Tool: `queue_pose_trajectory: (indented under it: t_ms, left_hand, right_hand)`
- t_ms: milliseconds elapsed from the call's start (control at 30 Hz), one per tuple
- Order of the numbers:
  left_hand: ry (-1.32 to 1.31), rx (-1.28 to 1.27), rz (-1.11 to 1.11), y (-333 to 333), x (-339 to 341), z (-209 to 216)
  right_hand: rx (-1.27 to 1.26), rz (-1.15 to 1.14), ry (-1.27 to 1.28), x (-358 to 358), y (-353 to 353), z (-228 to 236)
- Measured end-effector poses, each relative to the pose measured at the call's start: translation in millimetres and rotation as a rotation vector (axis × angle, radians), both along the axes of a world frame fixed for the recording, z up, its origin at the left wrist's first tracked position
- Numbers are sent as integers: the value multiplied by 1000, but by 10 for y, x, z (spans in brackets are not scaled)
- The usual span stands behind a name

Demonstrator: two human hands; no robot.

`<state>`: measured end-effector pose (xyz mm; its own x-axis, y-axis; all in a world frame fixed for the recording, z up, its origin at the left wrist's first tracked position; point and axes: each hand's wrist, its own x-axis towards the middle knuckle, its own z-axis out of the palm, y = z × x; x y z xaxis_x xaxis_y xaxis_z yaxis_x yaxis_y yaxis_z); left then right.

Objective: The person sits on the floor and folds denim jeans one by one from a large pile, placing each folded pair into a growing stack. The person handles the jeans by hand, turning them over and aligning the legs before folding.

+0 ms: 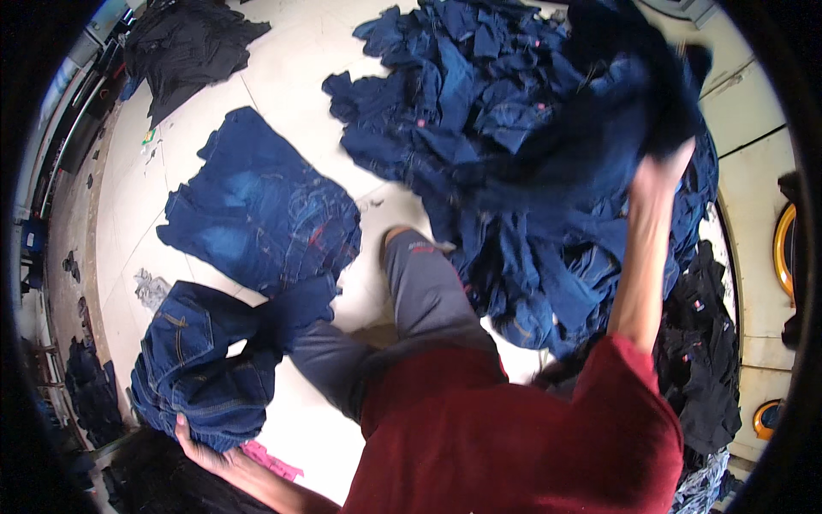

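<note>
The left hand (201, 450) gripped blue jeans (210, 364); the right hand (664, 171) apparently clutched a blurred dark garment (604, 128) over the denim heap (454, 94), a handling step next needing secure grips.

Pale tiled floor (295, 51), cream panelling (758, 176), 2 round orange-rimmed fittings (781, 254)

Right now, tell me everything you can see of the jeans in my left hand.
The jeans are dark blue and look like denim, with tan stitching and a pocket showing on the upper part. They are bunched and creased at the lower left of the view. Your left hand grips their lower edge, thumb in front. A length of them reaches right, overlapping your gray trouser leg in view; whether they touch is unclear.
</note>
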<state>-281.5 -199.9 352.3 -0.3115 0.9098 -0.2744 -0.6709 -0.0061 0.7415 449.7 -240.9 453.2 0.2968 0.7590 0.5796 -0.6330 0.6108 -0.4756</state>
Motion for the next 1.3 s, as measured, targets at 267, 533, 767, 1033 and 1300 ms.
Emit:
queue_pose_trajectory:
  t_ms: [267, 533, 767, 1033, 1300]
  left_hand:
    - [4, -197, -9, -12, 3, -292]
    - [295, -424, -140, -186, -144, -514]
    - [232, -422, -124, -516, -46, -596]
    - [817, -455, -159, -621, -384, -718]
    - [1097, -402, -311, -217, -715, -835]
  right_hand:
    - [-1771, -196, -1095, -257, -2388, -3107]
    - [-1284, -1235, -1400, -255, -1442, -2921]
    - [-1681, -525, -1883, -1179, -470, -3106]
    - [-1857, -482, -1706, -890, -782, -3782]
    - [-1331, -544, -871, -587, 117, -3621]
